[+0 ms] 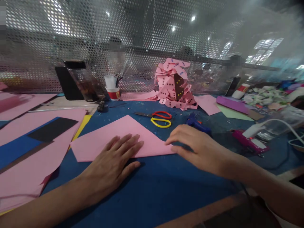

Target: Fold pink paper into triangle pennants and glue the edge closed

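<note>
Perforated metal mesh [140,34] backs the blue work surface [152,186]. Smooth pink paper [118,136], polygonal with straight edges, lies flat before the scissors [154,117]. The left hand [114,158] presses it, fingers slightly spread; the right hand [197,145] pinches its right corner, thumb and forefinger nearly closed.

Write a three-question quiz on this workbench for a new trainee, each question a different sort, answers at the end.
1. True or false: the left hand rests on the pink sheet.
2. What colors are the handles of the scissors?
A) both red
B) one red, one yellow
C) both blue
3. Fill in: the blue tool lies to the ____ of the scissors.

Key: 1 true; 2 B; 3 right.
</note>
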A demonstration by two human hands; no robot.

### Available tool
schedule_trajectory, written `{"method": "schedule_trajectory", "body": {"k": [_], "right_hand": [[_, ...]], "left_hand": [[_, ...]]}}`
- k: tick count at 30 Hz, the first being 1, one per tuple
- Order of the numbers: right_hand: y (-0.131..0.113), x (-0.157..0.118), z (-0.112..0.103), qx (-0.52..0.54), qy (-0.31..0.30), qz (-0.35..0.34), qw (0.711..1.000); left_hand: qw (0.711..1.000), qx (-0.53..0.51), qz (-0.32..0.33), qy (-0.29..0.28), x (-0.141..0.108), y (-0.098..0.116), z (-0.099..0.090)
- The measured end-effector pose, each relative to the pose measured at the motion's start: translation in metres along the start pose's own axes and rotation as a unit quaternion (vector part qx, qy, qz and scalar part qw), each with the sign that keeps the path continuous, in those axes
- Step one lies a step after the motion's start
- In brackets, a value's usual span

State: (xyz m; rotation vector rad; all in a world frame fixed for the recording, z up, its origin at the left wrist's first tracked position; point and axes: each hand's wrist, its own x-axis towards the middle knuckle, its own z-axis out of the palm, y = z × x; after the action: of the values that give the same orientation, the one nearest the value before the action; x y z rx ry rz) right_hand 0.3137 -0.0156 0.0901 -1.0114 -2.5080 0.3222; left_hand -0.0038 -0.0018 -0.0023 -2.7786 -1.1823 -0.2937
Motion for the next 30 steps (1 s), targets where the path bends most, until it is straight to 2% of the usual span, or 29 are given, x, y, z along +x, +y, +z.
{"method": "schedule_trajectory", "body": {"k": [4,11,24,30], "right_hand": [[-0.018,0.018,0.022,-0.058,-0.088,-0.117,0.988],[-0.005,0.035,0.056,-0.112,-0.089,-0.157,0.977],[-0.002,0.036,0.066,-0.178,-0.080,-0.202,0.960],[-0.004,0.035,0.068,-0.206,-0.064,-0.216,0.952]], "left_hand": [[1.000,-0.004,-0.001,0.000,0.001,0.000,0.001],[1.000,-0.001,-0.007,0.009,0.004,0.003,0.002],[0.999,-0.046,-0.006,0.017,0.004,-0.001,-0.002],[0.999,-0.035,-0.017,0.031,0.007,-0.003,0.003]]}}
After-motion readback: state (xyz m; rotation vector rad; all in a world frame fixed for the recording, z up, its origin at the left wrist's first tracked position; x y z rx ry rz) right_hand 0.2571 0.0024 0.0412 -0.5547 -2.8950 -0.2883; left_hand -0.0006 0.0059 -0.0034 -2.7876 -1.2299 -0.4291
